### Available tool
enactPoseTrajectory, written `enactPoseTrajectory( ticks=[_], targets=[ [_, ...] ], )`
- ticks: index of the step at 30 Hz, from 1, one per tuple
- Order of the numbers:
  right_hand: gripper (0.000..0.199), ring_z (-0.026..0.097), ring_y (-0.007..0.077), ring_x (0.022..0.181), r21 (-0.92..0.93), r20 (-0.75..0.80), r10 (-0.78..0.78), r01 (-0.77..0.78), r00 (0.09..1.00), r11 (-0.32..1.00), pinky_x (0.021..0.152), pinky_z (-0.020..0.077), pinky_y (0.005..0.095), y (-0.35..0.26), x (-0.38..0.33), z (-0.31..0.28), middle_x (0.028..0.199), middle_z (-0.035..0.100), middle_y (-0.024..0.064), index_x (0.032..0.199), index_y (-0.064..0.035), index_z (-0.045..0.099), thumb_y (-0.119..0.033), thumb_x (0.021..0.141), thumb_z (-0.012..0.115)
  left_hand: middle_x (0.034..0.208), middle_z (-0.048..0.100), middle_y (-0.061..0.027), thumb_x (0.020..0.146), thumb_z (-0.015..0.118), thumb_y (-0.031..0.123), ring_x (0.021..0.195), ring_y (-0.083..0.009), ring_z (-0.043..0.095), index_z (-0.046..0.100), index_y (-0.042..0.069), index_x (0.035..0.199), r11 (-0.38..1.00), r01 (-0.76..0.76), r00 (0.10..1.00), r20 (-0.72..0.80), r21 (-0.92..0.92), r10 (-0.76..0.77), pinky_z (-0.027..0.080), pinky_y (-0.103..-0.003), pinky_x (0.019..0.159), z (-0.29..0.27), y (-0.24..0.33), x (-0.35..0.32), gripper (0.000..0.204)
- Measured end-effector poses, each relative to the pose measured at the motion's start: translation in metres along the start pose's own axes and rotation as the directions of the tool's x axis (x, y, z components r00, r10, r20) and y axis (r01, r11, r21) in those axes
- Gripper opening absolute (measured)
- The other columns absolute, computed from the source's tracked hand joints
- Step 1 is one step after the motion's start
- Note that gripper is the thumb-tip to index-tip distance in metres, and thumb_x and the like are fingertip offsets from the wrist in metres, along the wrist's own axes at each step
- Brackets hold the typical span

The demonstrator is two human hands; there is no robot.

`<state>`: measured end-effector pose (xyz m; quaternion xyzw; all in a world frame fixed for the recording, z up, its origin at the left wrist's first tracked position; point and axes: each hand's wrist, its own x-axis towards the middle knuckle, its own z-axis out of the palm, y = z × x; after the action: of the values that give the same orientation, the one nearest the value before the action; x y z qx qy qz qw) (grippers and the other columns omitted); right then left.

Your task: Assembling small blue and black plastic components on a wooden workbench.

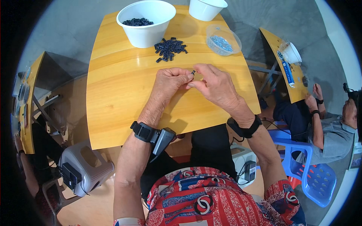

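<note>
Over the middle of the wooden table (124, 101), my left hand (170, 81) pinches a small black plastic part (193, 72) between thumb and fingertips. My right hand (218, 86) meets it from the other side, its bent index finger at the top of the part and its thumb close below. Whether the right fingertips hold a tiny piece of their own is too small to tell. Beyond my hands lies a loose pile of similar black parts (170, 49).
A large white bowl (149, 34) with more black parts stands at the back left. A clear tub (236, 44) of small silvery pieces (221, 43) and a white bucket (205, 10) stand back right. At right, another person (332, 132) sits near a second table (298, 84).
</note>
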<state>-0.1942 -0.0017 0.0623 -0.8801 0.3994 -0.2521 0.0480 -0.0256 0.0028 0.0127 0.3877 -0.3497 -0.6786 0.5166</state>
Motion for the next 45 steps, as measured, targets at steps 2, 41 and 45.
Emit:
enactPoseTrajectory(
  ticks=[2, 41, 45],
  targets=[
    [0.035, 0.062, 0.0292, 0.068, -0.118, 0.0, -0.107, 0.106, 0.994, 0.987, 0.057, 0.0496, 0.0344, 0.0, -0.001, 0.0, 0.087, 0.06, 0.0126, 0.098, -0.0031, 0.054, -0.018, 0.073, 0.073, 0.075, 0.067, -0.0079, 0.082, 0.066, 0.004, 0.063, -0.0103, 0.061, 0.067, -0.004, 0.084, 1.0, -0.003, 1.0, -0.001, -0.004, 0.003, 0.051, -0.021, 0.059, -0.001, -0.001, 0.001, 0.007],
    [0.029, 0.057, 0.0194, 0.059, -0.36, -0.022, -0.172, 0.152, 0.985, 0.92, 0.045, 0.0476, 0.0292, -0.013, -0.024, 0.022, 0.068, 0.046, 0.0057, 0.061, -0.0067, 0.051, -0.027, 0.069, 0.07, 0.073, 0.065, -0.0043, 0.085, 0.054, 0.004, 0.064, -0.0093, 0.061, 0.067, -0.002, 0.081, 0.948, -0.043, 0.958, 0.282, 0.315, -0.051, 0.05, -0.022, 0.06, 0.001, 0.0, -0.005, 0.015],
    [0.028, 0.058, 0.0219, 0.055, -0.235, -0.025, -0.119, 0.109, 0.993, 0.966, 0.048, 0.0492, 0.0296, -0.008, -0.028, -0.002, 0.068, 0.049, 0.0073, 0.066, -0.0049, 0.051, -0.024, 0.071, 0.07, 0.075, 0.066, -0.0055, 0.087, 0.056, 0.015, 0.067, -0.0112, 0.061, 0.068, -0.002, 0.085, 0.934, -0.029, 0.964, 0.256, 0.356, -0.067, 0.049, -0.023, 0.063, 0.006, 0.003, -0.007, 0.021]
  ],
)
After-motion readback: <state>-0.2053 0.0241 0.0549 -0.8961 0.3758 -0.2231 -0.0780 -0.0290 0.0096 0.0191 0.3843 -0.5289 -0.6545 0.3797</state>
